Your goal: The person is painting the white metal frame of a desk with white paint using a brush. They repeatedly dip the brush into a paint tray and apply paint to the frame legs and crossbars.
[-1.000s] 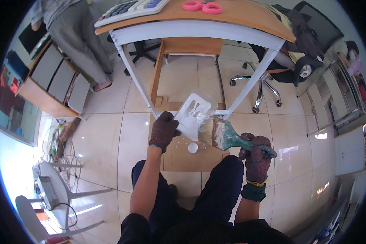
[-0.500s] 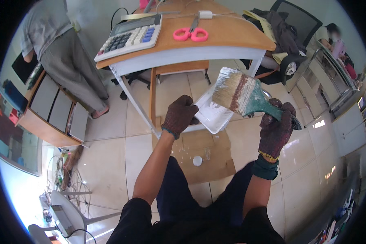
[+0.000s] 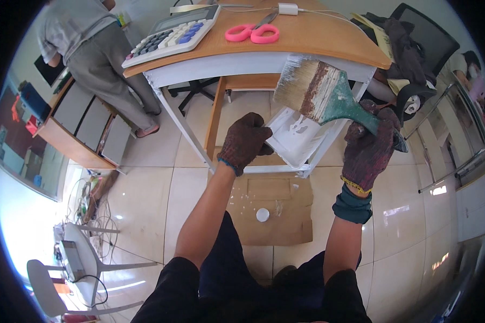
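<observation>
My left hand [image 3: 245, 142], in a dark knitted glove, grips a white plastic tray [image 3: 295, 138] smeared with white paint, held tilted in front of the table. My right hand [image 3: 369, 146], also gloved, holds a wide paintbrush [image 3: 324, 92] by its green handle. The pale bristles point up and left, just above the tray and close to the white table edge [image 3: 264, 60]. A rusty band runs across the brush's ferrule.
The wooden-topped table carries a calculator [image 3: 173, 33], pink scissors [image 3: 251, 32] and a white cable. Flattened cardboard [image 3: 269, 207] with a white lid [image 3: 262, 215] lies on the tiled floor. A person [image 3: 99, 51] stands far left by a cabinet. An office chair [image 3: 415, 48] stands right.
Both hands rose toward the table edge. The brush lifted off the tray and now stands higher, with its bristles near the table's rim. The view tilted up.
</observation>
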Available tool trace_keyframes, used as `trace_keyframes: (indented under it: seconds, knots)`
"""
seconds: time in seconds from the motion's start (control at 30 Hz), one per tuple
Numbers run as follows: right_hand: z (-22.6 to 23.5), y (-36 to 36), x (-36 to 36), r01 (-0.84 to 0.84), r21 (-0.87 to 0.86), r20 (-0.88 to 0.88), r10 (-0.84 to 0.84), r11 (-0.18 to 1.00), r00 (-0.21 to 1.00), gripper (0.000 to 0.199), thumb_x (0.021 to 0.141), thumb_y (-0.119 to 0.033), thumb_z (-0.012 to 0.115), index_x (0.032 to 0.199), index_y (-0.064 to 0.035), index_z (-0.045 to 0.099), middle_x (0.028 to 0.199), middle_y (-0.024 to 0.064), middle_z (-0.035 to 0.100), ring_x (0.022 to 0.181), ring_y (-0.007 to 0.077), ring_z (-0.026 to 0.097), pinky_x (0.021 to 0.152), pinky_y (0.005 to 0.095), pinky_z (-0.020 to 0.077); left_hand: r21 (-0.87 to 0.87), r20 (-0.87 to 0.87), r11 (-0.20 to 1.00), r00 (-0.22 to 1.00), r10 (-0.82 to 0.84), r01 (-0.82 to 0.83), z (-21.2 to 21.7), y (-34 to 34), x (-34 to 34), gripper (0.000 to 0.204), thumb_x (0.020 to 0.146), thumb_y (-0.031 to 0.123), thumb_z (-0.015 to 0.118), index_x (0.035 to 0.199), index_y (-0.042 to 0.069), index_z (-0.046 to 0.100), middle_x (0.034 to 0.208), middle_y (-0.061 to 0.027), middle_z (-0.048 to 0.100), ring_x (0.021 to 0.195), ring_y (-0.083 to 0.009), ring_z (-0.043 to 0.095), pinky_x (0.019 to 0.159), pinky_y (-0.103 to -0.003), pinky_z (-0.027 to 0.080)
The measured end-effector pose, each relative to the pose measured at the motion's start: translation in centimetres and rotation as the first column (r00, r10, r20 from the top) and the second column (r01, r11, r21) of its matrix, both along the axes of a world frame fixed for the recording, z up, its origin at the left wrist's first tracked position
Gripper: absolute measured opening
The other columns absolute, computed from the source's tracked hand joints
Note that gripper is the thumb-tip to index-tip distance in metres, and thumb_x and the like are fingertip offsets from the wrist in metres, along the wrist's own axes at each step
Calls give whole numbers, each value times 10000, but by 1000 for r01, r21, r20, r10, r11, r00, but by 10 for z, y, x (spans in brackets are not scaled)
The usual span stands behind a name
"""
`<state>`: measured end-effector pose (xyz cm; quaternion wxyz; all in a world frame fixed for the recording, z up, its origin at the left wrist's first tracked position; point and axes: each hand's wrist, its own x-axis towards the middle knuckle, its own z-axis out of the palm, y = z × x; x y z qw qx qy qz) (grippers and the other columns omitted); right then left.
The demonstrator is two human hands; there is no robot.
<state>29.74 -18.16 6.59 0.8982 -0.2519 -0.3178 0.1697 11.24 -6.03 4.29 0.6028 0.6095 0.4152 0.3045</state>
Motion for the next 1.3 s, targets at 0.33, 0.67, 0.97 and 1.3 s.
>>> trace_keyframes:
  seconds: [0.33,0.67,0.97,1.3]
  knots:
    - [5,-22,22,86,-11,-10,-87,996,996,250,899,-262,570,1082,-104,505,1017,125,599,775,113,551,529,193,464,24,-58,997,996,70,-68,15,-18,3,253,781,54,612,995,-63,542,881,-148,603,700,-212,659,579,-315,600]
    - [11,9,-11,102,27,109,-105,994,988,345,834,-302,667,1027,-42,544,902,139,649,541,140,544,442,260,460,-26,-14,990,991,136,-137,10,-21,3,268,790,67,644,1020,-42,562,840,-105,600,621,-173,631,557,-300,586]
    - [-3,-33,43,267,48,141,-271,963,952,320,847,-294,621,985,-11,565,918,179,645,565,160,564,424,254,451,-32,9,991,991,130,-130,4,-21,1,266,782,59,640,1013,-45,558,836,-101,594,626,-174,630,545,-299,587]
    - [-3,-19,43,261,-50,180,-248,964,952,297,862,-263,627,1037,-46,525,955,159,630,630,156,572,480,250,461,-16,-17,992,992,125,-125,7,-29,13,280,784,59,620,1025,-62,548,863,-126,600,680,-191,648,569,-298,590]
